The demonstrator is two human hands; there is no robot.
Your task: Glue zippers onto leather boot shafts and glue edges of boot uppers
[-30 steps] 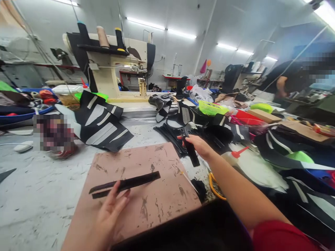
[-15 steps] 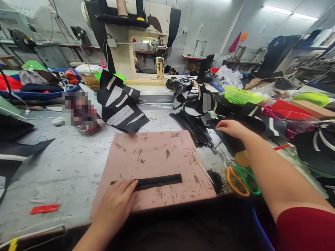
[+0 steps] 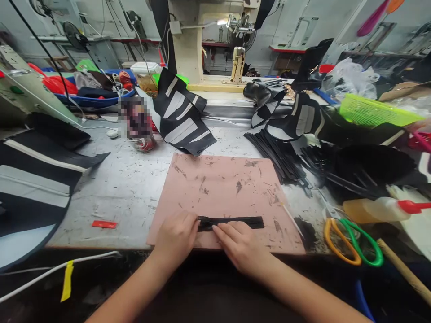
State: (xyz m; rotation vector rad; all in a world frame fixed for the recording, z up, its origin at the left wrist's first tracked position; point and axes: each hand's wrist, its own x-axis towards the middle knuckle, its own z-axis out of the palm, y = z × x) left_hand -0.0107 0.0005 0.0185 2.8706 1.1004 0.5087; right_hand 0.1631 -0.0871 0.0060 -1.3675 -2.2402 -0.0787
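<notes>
A black zipper [image 3: 247, 221] lies across the lower part of a pink cutting board [image 3: 215, 188]. My left hand [image 3: 180, 233] is closed over its left end, and the fingers hide that end. Against the zipper's middle, my right hand [image 3: 237, 242] has its fingers pressed together, gripping the near edge. A fan of similar black zippers [image 3: 276, 154] lies beyond the board's right edge. Scissors with orange and green handles [image 3: 343, 242] rest to the right of the board.
Black cut pieces with white strips [image 3: 183, 116] lie behind the board, and another piece [image 3: 37, 184] is at the left. A sewing machine [image 3: 185, 49] stands at the back. A glue bottle [image 3: 377, 209] lies at the right, and a red tag [image 3: 104, 224] near the front edge.
My right hand has come from the zipper pile at the right back to the board and onto the zipper. The left hand stays at the zipper's left end. The view has shifted right.
</notes>
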